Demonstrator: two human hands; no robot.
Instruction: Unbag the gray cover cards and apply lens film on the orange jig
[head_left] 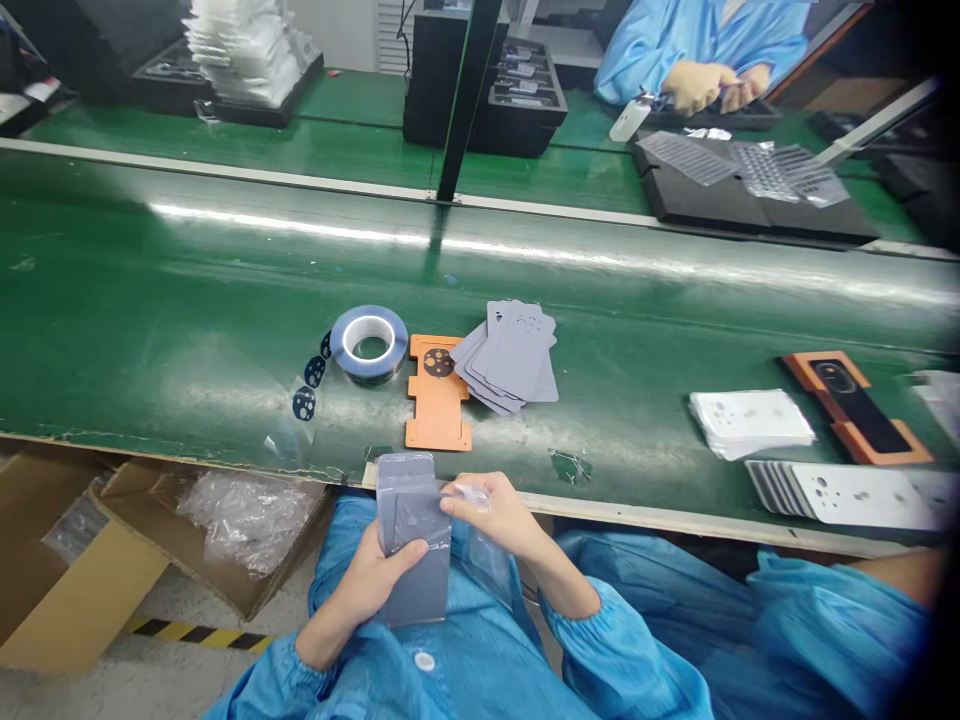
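Just below the bench's front edge, my left hand (375, 575) grips a stack of dark grey phone-sized panels (416, 585), thumb across the top. Clear film glints on them. My right hand (491, 512) pinches crumpled clear plastic film (472, 495) at the stack's upper right, and more film hangs below that hand. Beyond my hands, an orange fixture (437, 415) lies flat with a dark round holed piece (438, 362) on it. Fanned grey panels (517, 350) overlap its right side. To its left is a roll of blue tape (370, 340), with dark round stickers (315, 372) trailing off it.
On the right are white panels (750, 420), a second row of panels (862, 495) and another orange fixture (855, 400). A cardboard box of clear plastic (247, 510) stands lower left. Across the bench, beyond a black post (465, 100), a gloved person works.
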